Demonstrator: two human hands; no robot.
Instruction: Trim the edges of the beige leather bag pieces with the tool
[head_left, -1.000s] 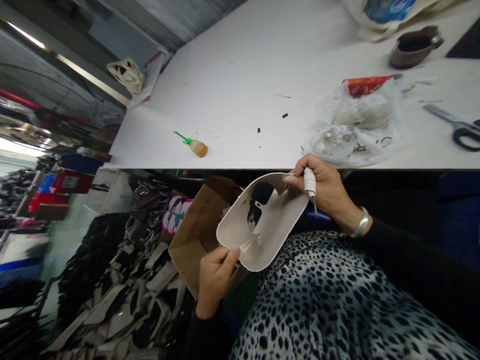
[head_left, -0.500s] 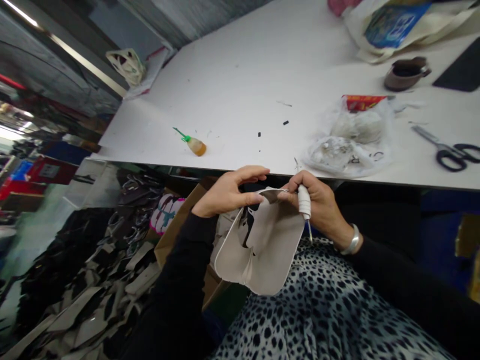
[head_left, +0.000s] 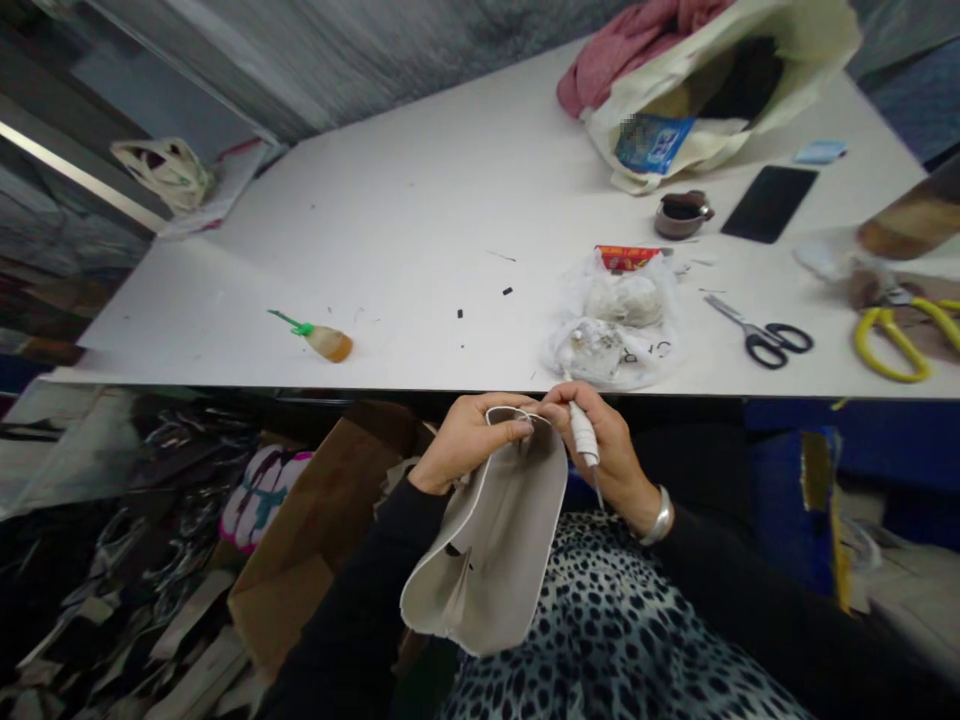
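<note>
A curved beige leather-like piece (head_left: pixel 510 530) hangs in front of the patterned clothing, its wide end downward and a fold or seam visible inside. My left hand (head_left: pixel 472 435) pinches its upper edge, thumb inside the curve and fingers outside. An awl (head_left: pixel 583 435) with a white wrapped handle is gripped in my right hand (head_left: pixel 615 450), its thin metal tip pointing down, apart from the piece. My right thumb and forefinger also meet the piece's upper edge, close to the left fingertips. What lies between the fingertips is too small to tell.
Along the white table (head_left: pixel 390 250) are a small oil bottle (head_left: pixel 330 343), a plastic bag (head_left: pixel 615 325), black scissors (head_left: pixel 765 338), yellow-handled pliers (head_left: pixel 892 335), a dark phone-like slab (head_left: pixel 771 203) and a cream tote (head_left: pixel 720 100). Below left stands a cardboard box (head_left: pixel 300 560) beside piled scraps.
The view has swung right and up, bringing the pliers into sight. My left fingers, spread before, now close on the piece's upper edge; the piece has turned and its sides sit closer together.
</note>
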